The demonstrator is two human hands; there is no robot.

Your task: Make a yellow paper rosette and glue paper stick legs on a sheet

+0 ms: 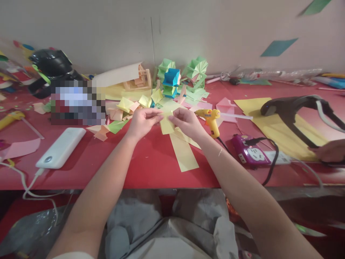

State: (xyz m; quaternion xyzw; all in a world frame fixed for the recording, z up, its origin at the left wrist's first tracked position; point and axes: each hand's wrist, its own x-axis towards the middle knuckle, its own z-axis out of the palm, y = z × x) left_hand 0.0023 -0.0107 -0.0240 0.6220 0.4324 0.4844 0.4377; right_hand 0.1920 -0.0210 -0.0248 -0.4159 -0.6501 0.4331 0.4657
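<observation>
Between my two hands is a small piece of pale yellow paper (167, 126), held just above the red table. My left hand (144, 122) pinches its left side with thumb and fingers. On the other side my right hand (185, 120) grips it, fingers curled. Beneath them a longer yellow paper strip (184, 154) lies on the table, with another strip partly under my right wrist. Folded yellow paper pieces (125, 104) sit just beyond my left hand. A yellow glue gun (211, 120) rests right of my right hand.
Blue and green folded paper shapes (171, 80) stand at the back by the wall. A purple power strip (250, 150) with cables lies right; a white power bank (61, 148) lies left. Another person's hand (332, 150) is at the right edge beside a black headset strap (293, 111).
</observation>
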